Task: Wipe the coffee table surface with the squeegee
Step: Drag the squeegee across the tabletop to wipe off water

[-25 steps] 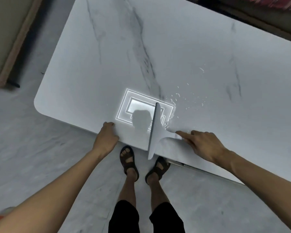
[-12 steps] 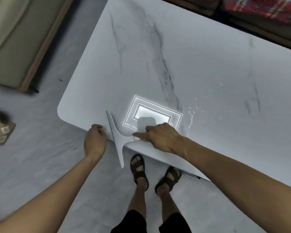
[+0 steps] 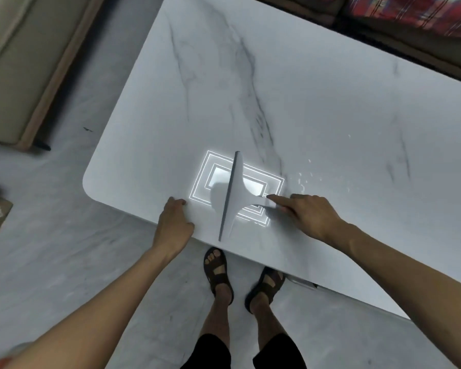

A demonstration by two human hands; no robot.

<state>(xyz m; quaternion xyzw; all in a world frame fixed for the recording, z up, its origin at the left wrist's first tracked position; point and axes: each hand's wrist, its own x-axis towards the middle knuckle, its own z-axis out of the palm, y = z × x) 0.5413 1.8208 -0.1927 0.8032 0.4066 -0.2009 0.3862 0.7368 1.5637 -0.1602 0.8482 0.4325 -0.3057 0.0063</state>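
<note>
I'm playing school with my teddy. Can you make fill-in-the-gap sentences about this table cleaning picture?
1. The right hand holds the ____ by its handle.
2. The left hand rests on the table's near ____.
3. Small water ____ lie right of the squeegee.
4. The person's feet wear ____.

Missing words: squeegee; edge; droplets; sandals

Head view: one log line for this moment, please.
right hand: grip on squeegee handle | blade on table | left hand: braces table edge
</note>
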